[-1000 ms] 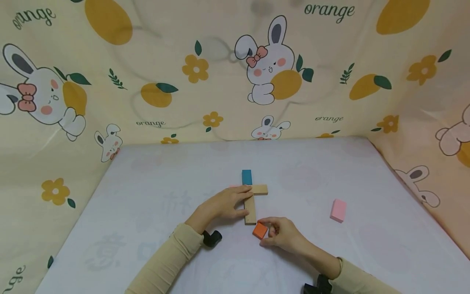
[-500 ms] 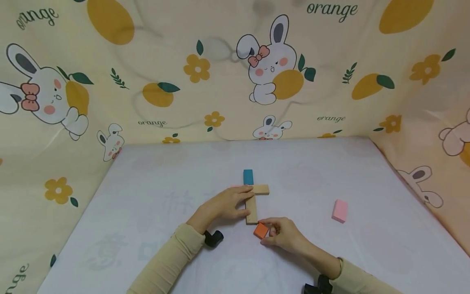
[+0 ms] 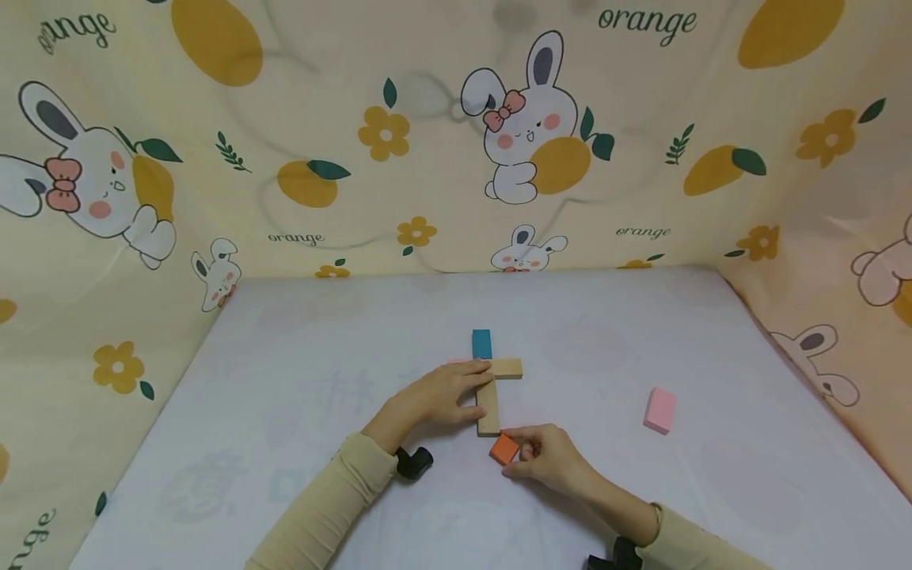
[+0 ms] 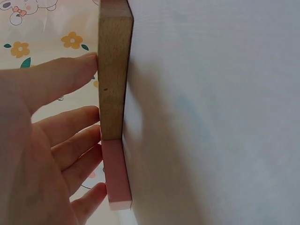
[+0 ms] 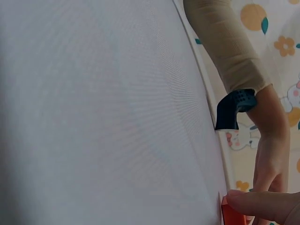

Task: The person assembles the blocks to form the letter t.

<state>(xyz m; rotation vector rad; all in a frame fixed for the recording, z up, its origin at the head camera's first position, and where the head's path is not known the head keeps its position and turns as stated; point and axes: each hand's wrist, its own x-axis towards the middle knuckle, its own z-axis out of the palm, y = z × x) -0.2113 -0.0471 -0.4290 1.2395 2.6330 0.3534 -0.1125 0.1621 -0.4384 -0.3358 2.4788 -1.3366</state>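
My left hand [image 3: 435, 397] rests with extended fingers on a long wooden block [image 3: 488, 416]. In the left wrist view its fingertips touch the top of that wooden block [image 4: 113, 79] and of a pink block [image 4: 116, 176] adjoining it. A second wooden block [image 3: 508, 368] points right from the upper end, and a blue block [image 3: 481, 344] lies beyond. Thumb and index finger of my right hand [image 3: 552, 457] pinch an orange block [image 3: 503, 450] near the long block's lower right corner. Only part of the orange block [image 5: 233, 213] shows in the right wrist view.
Another pink block [image 3: 660, 410] lies apart on the right side of the white tabletop [image 3: 321, 332]. Printed cloth [image 3: 427, 182] rises as a wall behind the table and at both sides. Black wrist cameras [image 3: 415, 464] sit near both sleeves.
The orange block has shifted very slightly left and toward me, with my right hand. My left hand stays in place on the blocks.
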